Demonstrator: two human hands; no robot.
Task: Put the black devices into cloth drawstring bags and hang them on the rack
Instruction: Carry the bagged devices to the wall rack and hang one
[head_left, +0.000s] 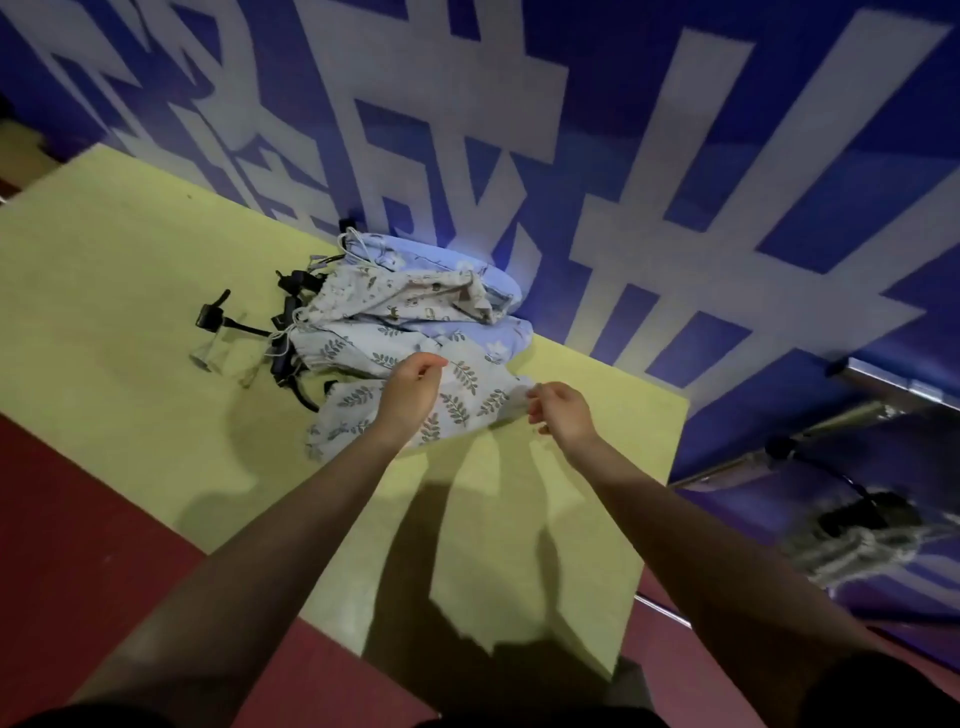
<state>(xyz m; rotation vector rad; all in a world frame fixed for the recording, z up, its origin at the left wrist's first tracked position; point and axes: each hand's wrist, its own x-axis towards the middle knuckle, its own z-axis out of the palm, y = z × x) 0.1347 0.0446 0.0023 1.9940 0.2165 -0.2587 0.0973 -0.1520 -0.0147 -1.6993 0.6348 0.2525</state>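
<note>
A pile of cloth drawstring bags (415, 296) lies on the yellow table (130, 249) against the blue wall. The nearest one is a grey leaf-print bag (462, 400). My left hand (410, 389) is over its middle, with fingers curled down into the cloth. At the bag's right corner my right hand (563, 413) pinches the fabric. Several black devices (283, 332) with cables lie tangled at the left edge of the pile, and one (210, 314) sits apart further left. The bags partly hide them.
A metal rack (883, 387) stands low on the right beyond the table's end, with a blurred cloth bag (857, 540) hanging from it. The blue wall with large white characters (649, 182) runs behind the table. Dark red floor (78, 519) lies at the near left.
</note>
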